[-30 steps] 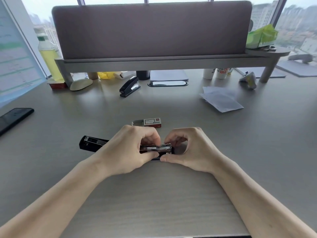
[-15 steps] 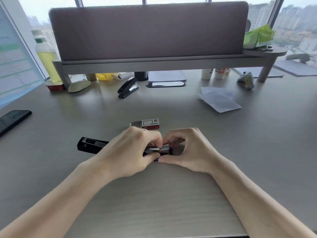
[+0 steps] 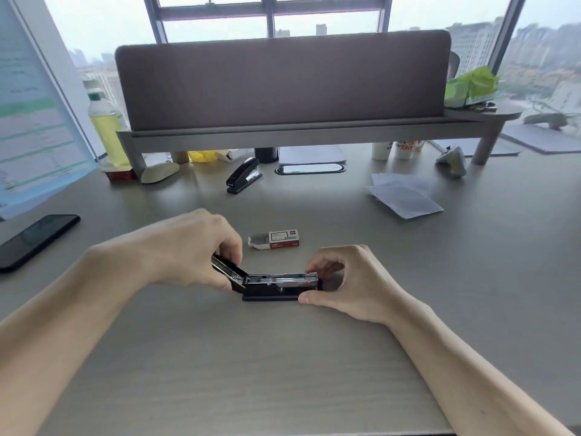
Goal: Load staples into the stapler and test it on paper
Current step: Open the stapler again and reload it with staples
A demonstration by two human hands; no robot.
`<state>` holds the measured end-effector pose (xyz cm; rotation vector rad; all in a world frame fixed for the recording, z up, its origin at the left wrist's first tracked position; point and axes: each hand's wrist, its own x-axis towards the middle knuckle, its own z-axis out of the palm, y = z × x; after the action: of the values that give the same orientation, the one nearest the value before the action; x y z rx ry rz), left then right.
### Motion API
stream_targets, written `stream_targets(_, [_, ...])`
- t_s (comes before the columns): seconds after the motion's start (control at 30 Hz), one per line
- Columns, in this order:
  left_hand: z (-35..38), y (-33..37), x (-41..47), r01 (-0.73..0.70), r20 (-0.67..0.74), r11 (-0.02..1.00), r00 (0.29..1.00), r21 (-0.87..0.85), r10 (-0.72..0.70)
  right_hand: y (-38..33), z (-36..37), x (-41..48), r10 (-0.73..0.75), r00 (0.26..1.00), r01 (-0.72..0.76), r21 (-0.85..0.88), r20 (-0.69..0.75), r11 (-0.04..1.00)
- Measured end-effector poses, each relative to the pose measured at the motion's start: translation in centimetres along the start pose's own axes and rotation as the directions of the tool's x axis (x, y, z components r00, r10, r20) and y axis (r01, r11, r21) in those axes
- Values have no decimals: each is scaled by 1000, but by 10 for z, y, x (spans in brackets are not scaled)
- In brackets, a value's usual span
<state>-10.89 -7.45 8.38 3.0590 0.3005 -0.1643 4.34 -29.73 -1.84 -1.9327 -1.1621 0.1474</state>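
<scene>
Stapler (image 3: pixel 279 283), desk centre, magazine exposed: loading step, apparently about to close.
Left hand (image 3: pixel 188 247) grips the raised lid (image 3: pixel 227 269) at 9 o'clock; right hand (image 3: pixel 349 281) pinches the base at 3 o'clock. Staple box (image 3: pixel 276 239) at 12; paper (image 3: pixel 405 199) at 2, wanted next for the test.

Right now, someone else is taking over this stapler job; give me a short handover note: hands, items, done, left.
Left hand: grips the hinged cover of the stapler, held open at an angle.
Right hand: pinches the stapler's front end, steadying it on the desk.
Things: stapler lies nearest the person, channel exposed; staple box just behind it, flap open; paper sheets far right.
Done: stapler opened; a silvery strip seems to lie in the channel.
Left: check the staples are seated, close the cover, test on paper.
</scene>
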Motion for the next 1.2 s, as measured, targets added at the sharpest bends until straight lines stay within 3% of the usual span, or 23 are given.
stream_targets(0.1, [-20,12,4,-26,-74,999,997,41,29,0,0,0,2,1000,-2,8,4,1000])
stream_targets(0.2, [-26,29,11,-91,-171,994,982,-53,81,2,0,0,12,1000,-12,-11,6,1000])
stream_targets(0.33, [3,51,22,-156,-132,940,984,-302,121,4,0,2,8,1000,-8,-19,24,1000])
stream_targets(0.47, [29,59,30,-177,-127,939,981,-296,145,5,-1,2,-6,1000,7,-13,20,1000])
stream_targets(0.53, [31,60,34,-139,-145,931,985,-339,95,5,-1,3,-9,1000,10,-19,18,1000])
stream_targets(0.63, [40,69,44,41,-47,890,996,-454,-70,3,-2,2,-9,1000,9,1,15,1000])
stream_targets(0.8, [66,86,60,169,-80,901,973,-398,-218,2,-2,1,2,1000,-2,18,5,1000])
stream_targets(1.0, [73,84,61,110,-129,949,980,-297,-154,2,-2,2,-2,1000,1,67,21,998])
stream_targets(1.1, [70,92,55,124,-178,938,966,-324,-190,2,-2,1,-20,999,18,81,29,997])
stream_targets(1.2, [66,94,51,78,-165,944,977,-320,-137,4,-2,1,-8,1000,6,72,29,997])
